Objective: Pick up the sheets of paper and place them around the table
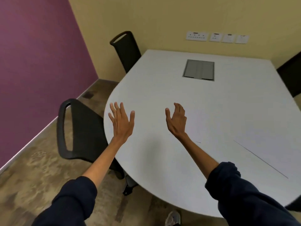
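Observation:
A white sheet of paper (270,149) lies on the white table (162,160) at the right, its near edge drawn as a thin dark line. Another pale sheet (197,123) lies just right of my right hand (176,122), faint against the tabletop. My right hand hovers over the table with fingers curled and apart, holding nothing. My left hand (121,122) is spread flat above the table's left rim, also holding nothing.
A grey cable hatch (198,70) is set into the table's far middle. Black chairs stand at the near left (76,129), far left (125,49) and far right (291,74). Wall sockets (217,37) sit on the yellow wall. My shoe (173,218) shows below.

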Demonstrator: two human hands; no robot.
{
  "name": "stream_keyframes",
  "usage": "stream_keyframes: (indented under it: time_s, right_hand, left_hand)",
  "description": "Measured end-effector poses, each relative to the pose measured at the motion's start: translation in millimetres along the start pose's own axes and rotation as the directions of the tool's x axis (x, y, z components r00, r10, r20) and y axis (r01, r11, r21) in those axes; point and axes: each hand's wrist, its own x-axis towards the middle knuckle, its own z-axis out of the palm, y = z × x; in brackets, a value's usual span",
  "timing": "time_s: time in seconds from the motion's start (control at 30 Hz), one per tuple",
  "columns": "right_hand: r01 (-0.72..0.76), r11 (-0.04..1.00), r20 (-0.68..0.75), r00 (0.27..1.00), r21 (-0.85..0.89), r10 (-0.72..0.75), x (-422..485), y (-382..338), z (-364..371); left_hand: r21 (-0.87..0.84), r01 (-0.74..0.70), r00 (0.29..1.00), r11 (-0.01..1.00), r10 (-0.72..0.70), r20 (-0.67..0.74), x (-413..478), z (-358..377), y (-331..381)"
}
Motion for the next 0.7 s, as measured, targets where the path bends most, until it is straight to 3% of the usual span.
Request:
stream_keyframes:
  time_s: [0.1,0.17,0.27,0.7]
  right_hand:
    - [-0.094,0.995,-0.051,0.994,-0.016,0.094,21.9,28.8,-13.7]
    - [-0.154,0.988,-0.071,0.986,-0.024,0.152,38.4,48.2,-21.5]
    - [-0.221,0.975,-0.081,0.973,-0.038,0.217,62.4,74.4,-29.6]
    - [-0.424,0.901,-0.027,0.905,-0.091,0.424,109.8,166.1,-45.0]
  left_hand:
    - [-0.076,0.021,0.991,0.997,-0.011,0.133,22.6,32.8,19.2]
    - [-0.029,0.001,0.979,1.0,0.005,0.203,37.6,56.1,30.6]
    - [0.033,-0.051,0.974,0.998,0.042,0.221,57.5,87.6,48.8]
    - [-0.097,-0.047,0.909,0.994,0.083,0.409,103.5,199.0,110.3]
